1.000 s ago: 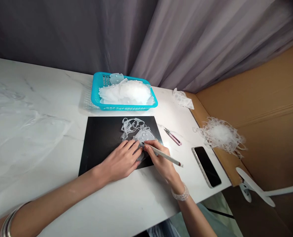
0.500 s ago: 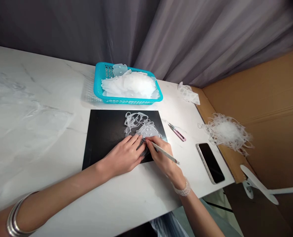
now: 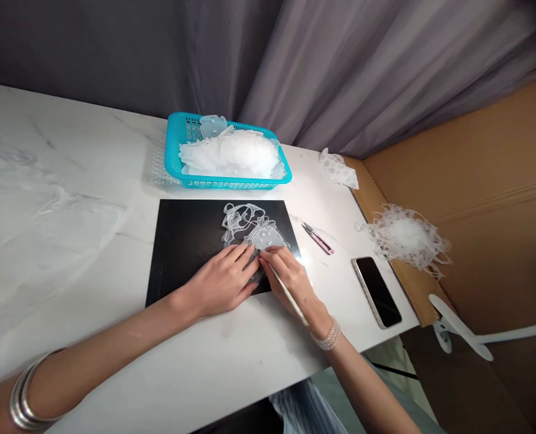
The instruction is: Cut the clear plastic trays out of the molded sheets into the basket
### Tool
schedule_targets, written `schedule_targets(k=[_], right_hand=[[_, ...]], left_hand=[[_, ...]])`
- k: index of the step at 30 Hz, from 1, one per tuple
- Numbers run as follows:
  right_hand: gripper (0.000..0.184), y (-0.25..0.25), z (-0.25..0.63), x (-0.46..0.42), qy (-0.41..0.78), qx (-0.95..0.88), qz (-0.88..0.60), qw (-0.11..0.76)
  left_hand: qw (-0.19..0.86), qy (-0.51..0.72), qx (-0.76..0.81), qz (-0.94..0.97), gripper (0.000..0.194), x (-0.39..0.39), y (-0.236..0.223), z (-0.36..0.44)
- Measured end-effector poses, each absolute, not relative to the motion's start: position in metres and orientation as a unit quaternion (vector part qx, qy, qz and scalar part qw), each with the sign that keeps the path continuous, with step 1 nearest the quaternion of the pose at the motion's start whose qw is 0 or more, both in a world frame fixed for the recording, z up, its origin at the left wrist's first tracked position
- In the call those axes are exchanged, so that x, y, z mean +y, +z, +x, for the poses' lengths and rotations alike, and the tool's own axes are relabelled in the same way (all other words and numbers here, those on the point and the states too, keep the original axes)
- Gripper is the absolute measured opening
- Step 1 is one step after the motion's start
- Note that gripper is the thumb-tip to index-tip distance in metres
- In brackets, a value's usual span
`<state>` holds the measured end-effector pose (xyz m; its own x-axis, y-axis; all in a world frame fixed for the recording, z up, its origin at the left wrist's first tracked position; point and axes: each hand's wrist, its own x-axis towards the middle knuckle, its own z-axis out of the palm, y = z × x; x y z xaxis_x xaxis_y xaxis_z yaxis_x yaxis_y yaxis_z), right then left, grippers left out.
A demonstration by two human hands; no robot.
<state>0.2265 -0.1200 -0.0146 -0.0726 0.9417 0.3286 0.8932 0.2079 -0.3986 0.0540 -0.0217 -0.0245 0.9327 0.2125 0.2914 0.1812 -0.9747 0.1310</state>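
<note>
My right hand [image 3: 289,282] grips a white pen [image 3: 288,292], my left hand [image 3: 220,281] lies open on a translucent piece [image 3: 265,239] (snips [image 3: 317,239] nearby).

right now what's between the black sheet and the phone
In the head view, small pink-handled snips lie between the black sheet and the phone.
</note>
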Motion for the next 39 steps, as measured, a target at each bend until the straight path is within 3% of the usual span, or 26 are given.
schedule_targets(k=[6,9,13,20,24,27,30,34,37,39], right_hand=[[0.027,-0.024,0.231,-0.117,0.019,-0.731,-0.636,0.248],[0.03,-0.02,0.232,-0.116,0.088,-0.721,-0.636,0.259],[0.026,-0.014,0.229,-0.112,0.202,-0.668,-0.624,0.35],[0.03,-0.009,0.316,-0.116,0.164,-0.432,-0.689,0.558],[0.015,0.011,0.406,-0.153,0.158,-0.278,-0.688,0.652],[0.012,0.024,0.419,-0.173,0.203,-0.139,-0.625,0.741],[0.011,0.035,0.382,-0.169,0.279,-0.119,-0.567,0.766],[0.006,0.051,0.313,-0.141,0.414,-0.145,-0.522,0.731],[0.008,0.063,0.274,-0.118,0.506,-0.165,-0.488,0.692],[0.01,0.067,0.257,-0.106,0.547,-0.161,-0.462,0.679]], left_hand=[[0.065,0.144,0.117,0.981,0.043,-0.024,-0.027,0.054],[0.059,0.145,0.133,0.979,0.042,-0.027,-0.03,0.053],[0.053,0.147,0.143,0.977,0.045,-0.029,-0.034,0.053],[0.022,0.133,0.139,0.981,0.051,-0.029,-0.031,0.054],[0.017,0.13,0.141,0.981,0.05,-0.029,-0.031,0.054],[0.04,0.14,0.142,0.979,0.047,-0.027,-0.03,0.054],[0.101,0.165,0.152,0.969,0.041,-0.022,-0.018,0.056],[0.236,0.187,0.242,0.922,0.037,-0.013,0.025,0.06],[0.451,0.18,0.337,0.807,0.038,-0.009,0.059,0.059],[0.622,0.179,0.317,0.693,0.037,-0.009,0.071,0.054]])
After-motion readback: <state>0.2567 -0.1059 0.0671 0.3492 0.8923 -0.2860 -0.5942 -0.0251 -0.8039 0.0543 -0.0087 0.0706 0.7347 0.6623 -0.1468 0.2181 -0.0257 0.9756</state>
